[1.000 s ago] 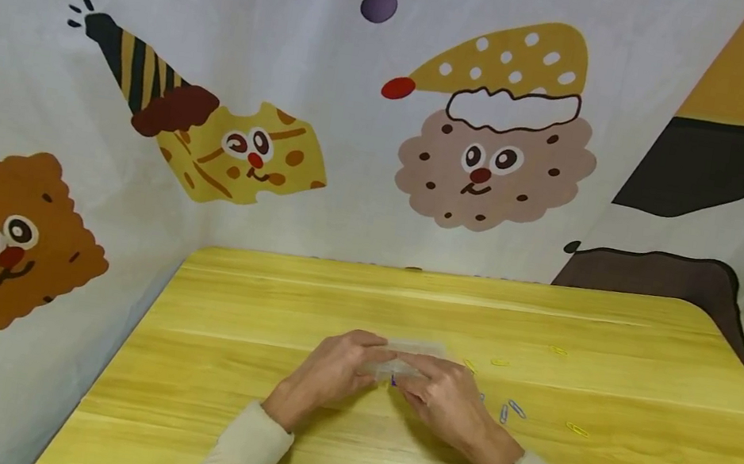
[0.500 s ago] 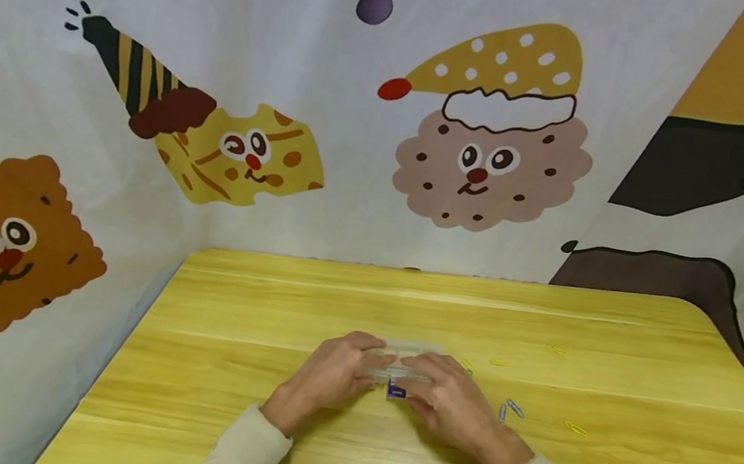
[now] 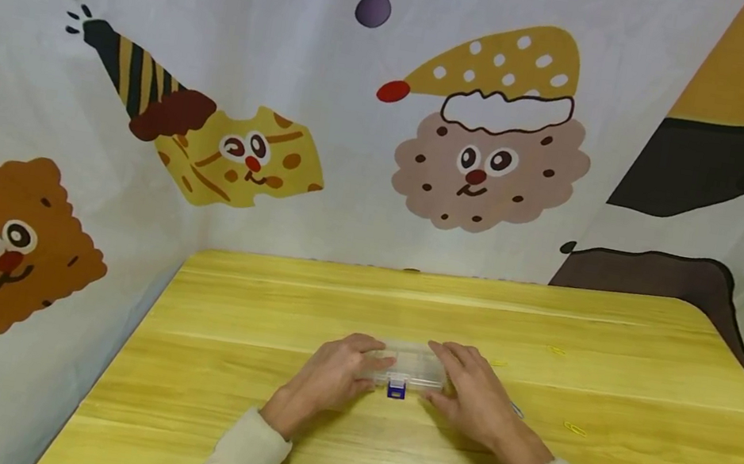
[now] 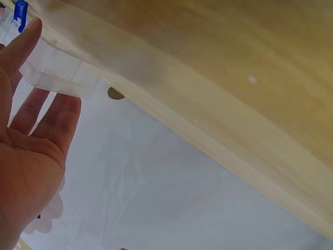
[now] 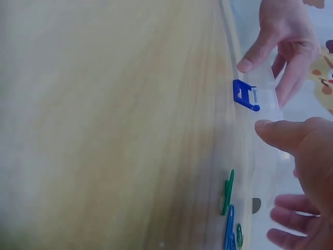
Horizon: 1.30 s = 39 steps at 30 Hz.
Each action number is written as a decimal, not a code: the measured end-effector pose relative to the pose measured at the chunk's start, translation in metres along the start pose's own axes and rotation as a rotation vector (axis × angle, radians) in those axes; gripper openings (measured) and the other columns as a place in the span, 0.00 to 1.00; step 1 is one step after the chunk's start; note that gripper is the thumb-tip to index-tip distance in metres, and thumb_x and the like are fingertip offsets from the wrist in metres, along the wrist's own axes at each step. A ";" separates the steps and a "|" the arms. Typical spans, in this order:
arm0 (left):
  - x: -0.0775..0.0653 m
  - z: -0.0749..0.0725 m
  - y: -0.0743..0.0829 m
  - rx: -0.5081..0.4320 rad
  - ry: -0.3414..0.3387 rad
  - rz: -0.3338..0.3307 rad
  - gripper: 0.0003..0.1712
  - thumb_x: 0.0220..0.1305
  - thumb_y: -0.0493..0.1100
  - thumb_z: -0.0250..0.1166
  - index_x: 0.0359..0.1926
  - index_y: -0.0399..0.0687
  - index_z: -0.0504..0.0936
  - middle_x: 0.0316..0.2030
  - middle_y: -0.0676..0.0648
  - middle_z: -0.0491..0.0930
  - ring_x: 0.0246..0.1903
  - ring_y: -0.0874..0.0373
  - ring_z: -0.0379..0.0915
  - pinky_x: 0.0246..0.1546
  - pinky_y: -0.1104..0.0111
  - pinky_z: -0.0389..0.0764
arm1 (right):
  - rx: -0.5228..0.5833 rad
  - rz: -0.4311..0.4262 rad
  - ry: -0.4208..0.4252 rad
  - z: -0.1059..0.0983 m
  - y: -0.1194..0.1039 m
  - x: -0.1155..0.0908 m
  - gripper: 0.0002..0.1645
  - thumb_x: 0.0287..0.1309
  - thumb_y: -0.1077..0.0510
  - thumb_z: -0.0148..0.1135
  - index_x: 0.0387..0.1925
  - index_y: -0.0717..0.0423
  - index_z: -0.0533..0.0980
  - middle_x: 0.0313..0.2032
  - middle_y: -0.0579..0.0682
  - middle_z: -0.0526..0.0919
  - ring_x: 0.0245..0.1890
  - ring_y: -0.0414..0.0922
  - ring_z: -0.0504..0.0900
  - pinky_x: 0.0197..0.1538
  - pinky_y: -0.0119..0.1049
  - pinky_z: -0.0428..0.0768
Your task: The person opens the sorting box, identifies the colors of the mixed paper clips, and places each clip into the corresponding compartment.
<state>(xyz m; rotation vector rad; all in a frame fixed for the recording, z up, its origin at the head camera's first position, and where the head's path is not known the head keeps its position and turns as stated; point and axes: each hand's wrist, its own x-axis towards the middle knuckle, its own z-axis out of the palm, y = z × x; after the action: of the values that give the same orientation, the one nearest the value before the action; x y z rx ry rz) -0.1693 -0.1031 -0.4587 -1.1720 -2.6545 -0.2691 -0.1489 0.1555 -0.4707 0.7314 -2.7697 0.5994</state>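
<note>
Behind the wood-grain counter [image 3: 239, 300], a white cloth [image 3: 286, 35] printed with cartoon biscuits and cheese is displayed. One clear plastic box [image 3: 415, 364] is located near the middle of the counter, between the two hands, with its blue latch [image 3: 397, 389] directed toward the person. Its left end is pinched by the left hand [image 3: 332, 374], thumb at the front, fingers at the rear. Its right end is spanned by the right hand [image 3: 480, 400], thumb and fingers parted; whether pressure is applied cannot be told. Yellow paper clips [image 3: 576, 428] are scattered to the right; green paper clips [image 5: 228, 192] are positioned near the right hand.
</note>
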 end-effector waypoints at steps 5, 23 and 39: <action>-0.001 0.000 0.000 0.006 0.003 0.002 0.26 0.54 0.46 0.77 0.56 0.55 0.85 0.57 0.47 0.80 0.57 0.52 0.76 0.52 0.63 0.81 | 0.060 0.107 -0.041 0.000 0.002 -0.001 0.47 0.50 0.49 0.77 0.68 0.59 0.67 0.54 0.61 0.80 0.53 0.55 0.78 0.54 0.52 0.79; -0.003 -0.003 -0.005 -0.230 -0.027 -0.052 0.22 0.63 0.43 0.70 0.58 0.49 0.83 0.60 0.43 0.78 0.60 0.50 0.74 0.58 0.59 0.77 | 0.123 0.181 -0.021 0.005 0.002 0.000 0.59 0.44 0.53 0.82 0.73 0.58 0.58 0.48 0.57 0.83 0.46 0.53 0.80 0.43 0.46 0.82; 0.003 -0.011 -0.007 -0.446 0.076 -0.158 0.20 0.64 0.40 0.68 0.57 0.45 0.83 0.52 0.48 0.83 0.53 0.54 0.80 0.54 0.61 0.80 | 0.168 0.201 -0.033 0.003 0.005 0.000 0.62 0.44 0.53 0.81 0.75 0.55 0.54 0.51 0.58 0.83 0.46 0.54 0.81 0.43 0.48 0.82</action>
<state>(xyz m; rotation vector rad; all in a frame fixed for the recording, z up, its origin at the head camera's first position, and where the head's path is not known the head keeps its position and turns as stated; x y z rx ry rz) -0.1748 -0.1085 -0.4482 -1.0332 -2.6995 -0.9531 -0.1515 0.1582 -0.4747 0.5006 -2.8704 0.8747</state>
